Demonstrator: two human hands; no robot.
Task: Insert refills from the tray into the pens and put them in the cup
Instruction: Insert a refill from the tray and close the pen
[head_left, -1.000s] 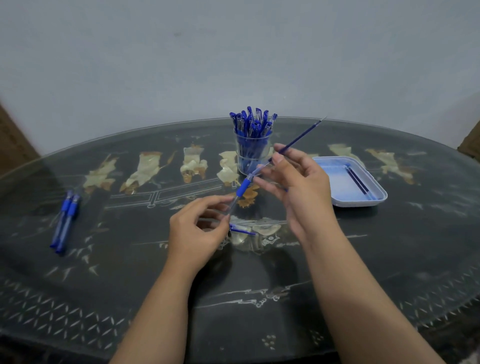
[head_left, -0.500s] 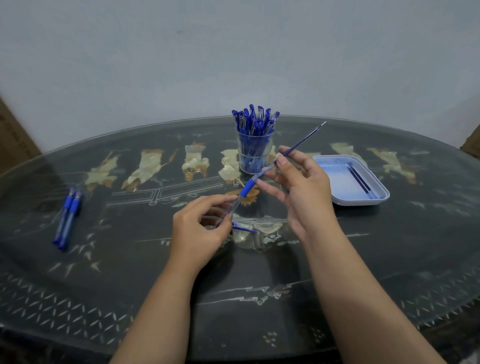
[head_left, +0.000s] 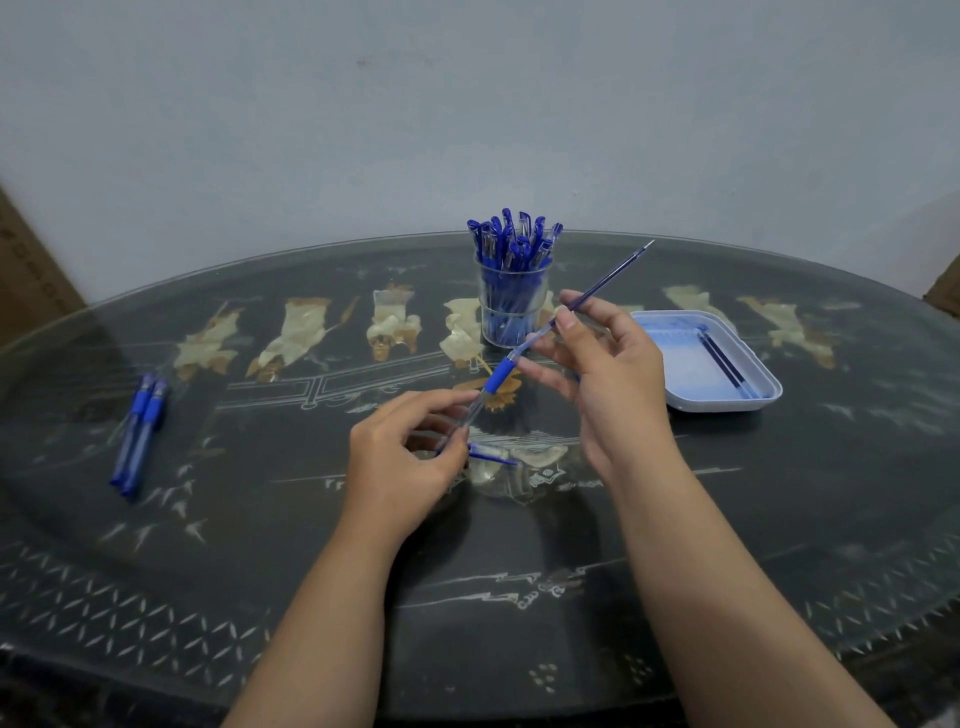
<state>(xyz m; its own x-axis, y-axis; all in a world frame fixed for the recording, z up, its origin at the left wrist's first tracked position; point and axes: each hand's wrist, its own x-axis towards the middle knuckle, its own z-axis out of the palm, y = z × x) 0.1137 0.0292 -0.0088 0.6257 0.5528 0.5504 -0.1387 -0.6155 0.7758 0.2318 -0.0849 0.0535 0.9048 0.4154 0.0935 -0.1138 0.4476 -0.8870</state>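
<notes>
The pen barrel is pinched in the left grip, the refill in the right grip; pushed askew, it could be bent.

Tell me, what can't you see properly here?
Head view, the only one:
- Where the refill enters the pen: the right hand covers that spot.
- The small blue piece under the left hand: half hidden by that hand.
- How many pens stand in the cup: they overlap.
- How many refills lie in the tray: too thin and too close together.
</notes>
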